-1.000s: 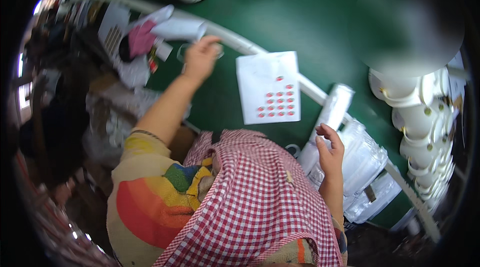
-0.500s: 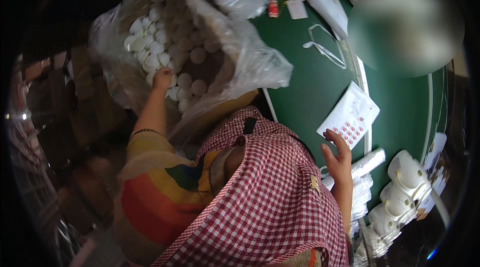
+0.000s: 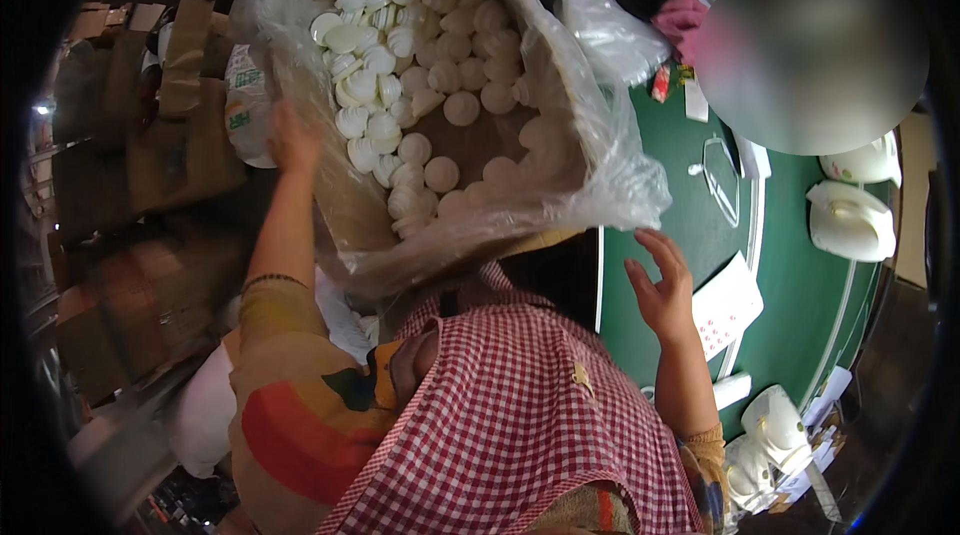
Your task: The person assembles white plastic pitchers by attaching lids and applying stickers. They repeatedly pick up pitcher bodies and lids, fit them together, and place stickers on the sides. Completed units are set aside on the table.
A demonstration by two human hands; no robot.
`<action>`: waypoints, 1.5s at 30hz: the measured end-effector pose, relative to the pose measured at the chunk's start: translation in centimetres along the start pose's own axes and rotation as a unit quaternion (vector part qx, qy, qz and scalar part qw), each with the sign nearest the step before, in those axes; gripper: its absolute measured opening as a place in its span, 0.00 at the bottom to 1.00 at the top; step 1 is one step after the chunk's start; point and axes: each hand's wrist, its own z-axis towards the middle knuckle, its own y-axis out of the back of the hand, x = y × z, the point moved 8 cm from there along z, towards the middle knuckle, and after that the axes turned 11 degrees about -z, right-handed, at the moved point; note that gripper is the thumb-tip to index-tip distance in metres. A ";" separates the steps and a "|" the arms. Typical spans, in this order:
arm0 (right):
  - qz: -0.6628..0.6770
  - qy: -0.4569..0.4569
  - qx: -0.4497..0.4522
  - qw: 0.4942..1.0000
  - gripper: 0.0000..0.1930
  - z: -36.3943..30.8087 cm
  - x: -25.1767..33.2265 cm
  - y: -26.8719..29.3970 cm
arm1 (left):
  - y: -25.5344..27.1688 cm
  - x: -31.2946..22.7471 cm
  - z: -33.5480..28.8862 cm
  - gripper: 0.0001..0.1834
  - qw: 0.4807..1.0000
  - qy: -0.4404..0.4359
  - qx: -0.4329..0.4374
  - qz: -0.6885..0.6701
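A cardboard box [image 3: 558, 50] lined with clear plastic stands in front of me, holding many white round lid-like pieces [image 3: 380, 60] with stepped tops. My left hand [image 3: 293, 138] is at the box's left side, by the plastic liner [image 3: 330, 135]. Motion blurs its fingers, so I cannot make out whether it holds anything. Off the box's near right corner, my right hand [image 3: 662, 287] is raised with fingers apart and nothing in it. Beside it, on the green table [image 3: 635, 175], lies a white sheet [image 3: 728, 305] with small red round stickers.
A looped white strip [image 3: 718, 180] lies on the table. White rounded plastic housings [image 3: 850, 222] stand at the right, with others [image 3: 775, 425] nearer me. Clear plastic bags [image 3: 610, 15] and pink cloth [image 3: 682, 23] sit beyond the box. Cardboard cartons [image 3: 150, 285] fill the left side.
My left hand has come out from among the white pieces to the box's left side. My right hand has moved from the sticker sheet toward the box's corner. The view has shifted.
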 end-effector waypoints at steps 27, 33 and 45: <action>-0.238 -0.127 0.173 0.947 0.14 11.6 -3.9 -13.2 | -8.4 12.7 -6.6 0.22 0.893 0.218 0.182 -0.349; -0.069 0.186 -0.147 0.969 0.16 17.0 11.9 -6.6 | -5.8 10.3 -0.5 0.29 0.942 0.198 0.177 -0.206; -0.288 -0.084 0.198 0.933 0.47 32.1 0.6 -34.2 | -22.0 -15.1 -0.2 0.45 0.837 -0.205 0.508 -0.021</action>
